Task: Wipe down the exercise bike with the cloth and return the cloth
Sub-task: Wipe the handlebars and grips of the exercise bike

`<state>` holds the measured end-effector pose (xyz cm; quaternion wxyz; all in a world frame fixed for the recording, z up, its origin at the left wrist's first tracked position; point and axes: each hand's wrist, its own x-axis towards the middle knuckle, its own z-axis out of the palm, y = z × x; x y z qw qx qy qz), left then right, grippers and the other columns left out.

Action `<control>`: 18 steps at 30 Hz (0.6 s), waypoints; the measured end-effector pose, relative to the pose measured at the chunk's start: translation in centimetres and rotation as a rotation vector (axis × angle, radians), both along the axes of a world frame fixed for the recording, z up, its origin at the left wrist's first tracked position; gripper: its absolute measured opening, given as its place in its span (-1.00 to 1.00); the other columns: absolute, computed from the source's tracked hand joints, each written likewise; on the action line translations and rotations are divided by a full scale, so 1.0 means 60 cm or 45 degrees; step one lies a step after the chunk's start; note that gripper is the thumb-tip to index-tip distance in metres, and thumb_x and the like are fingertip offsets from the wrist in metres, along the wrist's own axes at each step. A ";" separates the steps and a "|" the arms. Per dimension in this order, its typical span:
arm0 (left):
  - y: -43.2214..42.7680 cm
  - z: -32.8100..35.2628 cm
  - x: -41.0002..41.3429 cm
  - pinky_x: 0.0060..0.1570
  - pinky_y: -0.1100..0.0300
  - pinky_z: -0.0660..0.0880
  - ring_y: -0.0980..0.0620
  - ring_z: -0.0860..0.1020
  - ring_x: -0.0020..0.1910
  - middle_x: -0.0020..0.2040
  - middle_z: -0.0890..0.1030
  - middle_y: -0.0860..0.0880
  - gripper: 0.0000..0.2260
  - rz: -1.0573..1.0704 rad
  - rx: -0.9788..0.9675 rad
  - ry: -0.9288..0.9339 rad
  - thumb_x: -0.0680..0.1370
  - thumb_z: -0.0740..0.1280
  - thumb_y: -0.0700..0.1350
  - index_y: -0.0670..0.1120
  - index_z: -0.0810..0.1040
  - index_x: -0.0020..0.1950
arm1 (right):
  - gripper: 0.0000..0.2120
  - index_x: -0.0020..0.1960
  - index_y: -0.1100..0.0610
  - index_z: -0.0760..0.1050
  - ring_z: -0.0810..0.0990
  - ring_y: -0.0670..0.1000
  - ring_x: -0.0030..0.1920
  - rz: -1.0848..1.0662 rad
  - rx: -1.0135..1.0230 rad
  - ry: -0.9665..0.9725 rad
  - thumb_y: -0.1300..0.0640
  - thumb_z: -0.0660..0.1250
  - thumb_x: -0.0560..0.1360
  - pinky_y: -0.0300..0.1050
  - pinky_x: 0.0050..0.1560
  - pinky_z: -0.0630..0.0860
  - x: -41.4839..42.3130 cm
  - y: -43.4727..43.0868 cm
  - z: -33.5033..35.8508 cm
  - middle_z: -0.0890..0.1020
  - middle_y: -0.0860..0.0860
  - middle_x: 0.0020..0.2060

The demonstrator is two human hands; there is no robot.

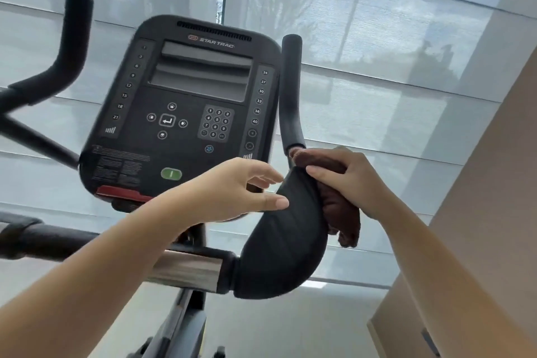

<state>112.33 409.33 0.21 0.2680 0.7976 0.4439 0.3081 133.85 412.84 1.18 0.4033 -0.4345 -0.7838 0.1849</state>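
Observation:
The exercise bike's black console (186, 113) fills the middle of the view, with a keypad and a green button. To its right, the upright black handlebar (290, 90) runs down into a padded elbow rest (286, 244). My right hand (345, 177) presses a brown cloth (340, 212) against the right side of the pad, just below the handlebar's base. Part of the cloth hangs below my fingers. My left hand (232, 192) hovers open at the pad's left edge, fingers spread, holding nothing.
The left handlebar (68, 46) rises at the far left. A chrome bar (186, 270) joins the pad to the frame below the console. Grey window blinds (377, 67) lie behind, and a beige wall (479, 241) stands at the right.

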 end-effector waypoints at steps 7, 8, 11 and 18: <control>-0.088 -0.067 -0.002 0.14 0.49 0.28 0.31 0.40 0.14 0.18 0.43 0.22 -0.54 0.075 0.345 0.023 0.35 0.44 0.11 0.05 0.51 0.21 | -0.66 -0.03 -0.39 0.52 0.52 -0.13 -0.05 -0.180 0.074 -0.065 0.08 0.39 0.42 -0.43 0.01 0.37 -0.007 -0.062 -0.022 0.50 0.03 -0.10; -0.095 -0.073 -0.001 0.18 0.41 0.31 0.28 0.40 0.17 0.21 0.42 0.20 -0.54 0.096 0.362 0.020 0.35 0.45 0.10 0.04 0.51 0.22 | -0.64 -0.05 -0.42 0.49 0.50 -0.15 -0.08 -0.214 0.090 -0.072 0.08 0.39 0.42 -0.51 -0.03 0.35 -0.009 -0.075 -0.029 0.47 0.02 -0.12; -0.116 -0.086 -0.001 0.20 0.24 0.35 0.19 0.42 0.19 0.24 0.41 0.18 -0.52 0.159 0.429 0.032 0.35 0.46 0.07 0.01 0.51 0.23 | -0.62 -0.07 -0.46 0.46 0.48 -0.24 -0.12 -0.281 0.107 -0.050 0.08 0.39 0.43 -0.63 -0.07 0.28 -0.018 -0.110 -0.048 0.41 -0.05 -0.15; -0.153 -0.102 0.007 0.25 0.09 0.36 0.03 0.40 0.26 0.29 0.45 -0.01 -0.54 0.266 0.581 0.139 0.37 0.48 -0.07 -0.12 0.51 0.24 | -0.68 0.10 -0.27 0.53 0.46 -0.23 -0.17 -0.358 0.188 -0.057 0.06 0.40 0.42 -0.64 -0.08 0.28 -0.029 -0.164 -0.082 0.38 -0.07 -0.12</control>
